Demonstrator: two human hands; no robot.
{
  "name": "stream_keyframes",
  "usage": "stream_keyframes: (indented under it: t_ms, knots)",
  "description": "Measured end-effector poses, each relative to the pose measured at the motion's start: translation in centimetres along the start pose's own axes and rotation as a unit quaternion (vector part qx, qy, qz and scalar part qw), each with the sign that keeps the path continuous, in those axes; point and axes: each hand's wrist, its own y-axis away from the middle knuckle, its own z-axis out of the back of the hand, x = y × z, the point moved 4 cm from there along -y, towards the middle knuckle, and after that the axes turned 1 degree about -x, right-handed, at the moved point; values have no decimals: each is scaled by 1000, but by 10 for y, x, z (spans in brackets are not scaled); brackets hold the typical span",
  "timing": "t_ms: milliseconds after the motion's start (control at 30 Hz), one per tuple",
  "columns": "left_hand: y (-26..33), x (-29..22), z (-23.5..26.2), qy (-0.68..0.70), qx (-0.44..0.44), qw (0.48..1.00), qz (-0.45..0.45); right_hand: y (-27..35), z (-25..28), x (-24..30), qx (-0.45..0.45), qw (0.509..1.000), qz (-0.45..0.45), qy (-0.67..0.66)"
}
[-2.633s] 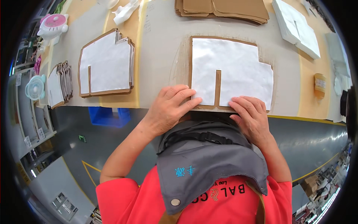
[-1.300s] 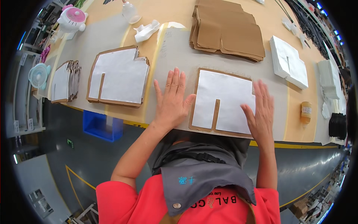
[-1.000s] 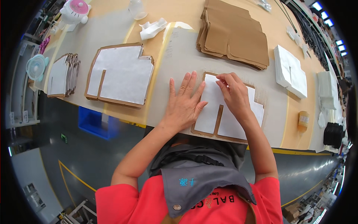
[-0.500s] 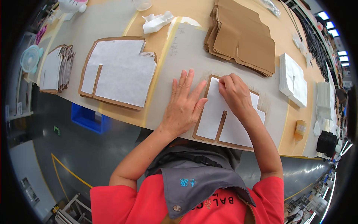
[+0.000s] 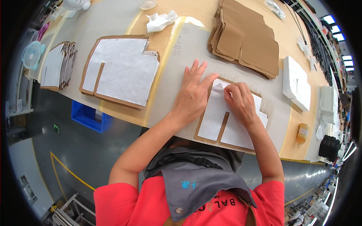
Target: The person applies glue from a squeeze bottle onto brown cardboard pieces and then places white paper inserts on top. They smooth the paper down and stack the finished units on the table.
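Observation:
In front of me a white sheet (image 5: 211,113) lies on a slotted brown panel (image 5: 206,139), whose border shows around it. My right hand (image 5: 241,101) is closed in a pinch on the sheet near its far edge, where the sheet is creased and slightly raised. My left hand (image 5: 192,94) is open beside the panel's left edge, fingers spread, with one finger reaching the panel's far left corner. The right hand and forearm cover part of the sheet.
Left of me lie a stack of white-faced brown panels (image 5: 124,71) and a fanned row of smaller ones (image 5: 56,69). Brown panels (image 5: 245,41) are piled at the far right, near white sheets (image 5: 296,83). A small amber bottle (image 5: 302,132) stands near the table's front edge.
My right hand has shifted slightly nearer and right, and a crease now shows in the sheet beside its fingers. My left hand has moved farther away and right, to the panel's far corner.

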Motion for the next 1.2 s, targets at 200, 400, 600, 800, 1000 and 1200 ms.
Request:
stream_keyframes:
  t_ms: [200,400,600,800,1000,1200]
  knots:
    - [-5,2,-14,-29,21,999,-41,18,16,-1,10,1000,9,-25]
    - [-5,0,-11,-24,45,997,-51,-2,39,-13,125,983,-113,-76]
    - [-6,1,-13,-7,27,998,-54,5,34,-29,140,985,-84,-59]
    - [-4,6,-16,-26,20,997,-63,55,86,24,204,977,37,54]
    - [-3,2,-18,-33,18,996,-81,112,182,103,400,903,-114,-107]
    - [3,13,-9,-34,6,997,-64,131,331,77,146,926,-339,-78]
